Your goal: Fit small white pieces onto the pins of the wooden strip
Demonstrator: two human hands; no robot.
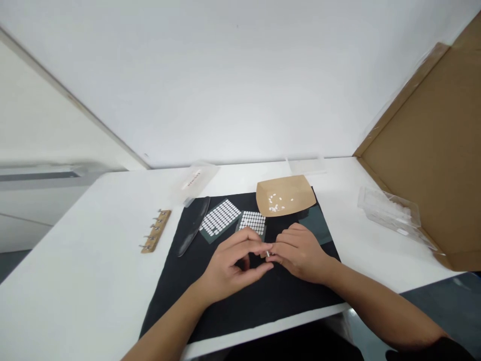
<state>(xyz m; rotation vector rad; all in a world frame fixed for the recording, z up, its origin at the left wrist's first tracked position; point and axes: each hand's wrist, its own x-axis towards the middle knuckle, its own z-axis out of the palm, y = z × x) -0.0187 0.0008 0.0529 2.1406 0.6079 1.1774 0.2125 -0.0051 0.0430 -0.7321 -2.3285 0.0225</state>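
Observation:
My left hand (236, 263) and my right hand (300, 252) meet over the black mat (225, 313). A small whitish, shiny piece (268, 253) shows at the fingertips of my right hand, which is closed in a pinch on it. The left index fingertip touches there, with the thumb just below; whatever the left fingers grip is hidden. Just beyond lie a small sheet (252, 220) and a larger dark green sheet (220, 217), both with rows of white ovals. A brown paper tray (296, 188) behind my hands holds several small white pieces.
At the mat's left lies a long dark, curved object (193, 226). Further left is a wooden strip (157, 231) with metal pegs. A clear bag (196, 180) lies behind. Right are a dark green sheet (317, 224), a clear plastic box (391, 208) and a cardboard wall (432, 150).

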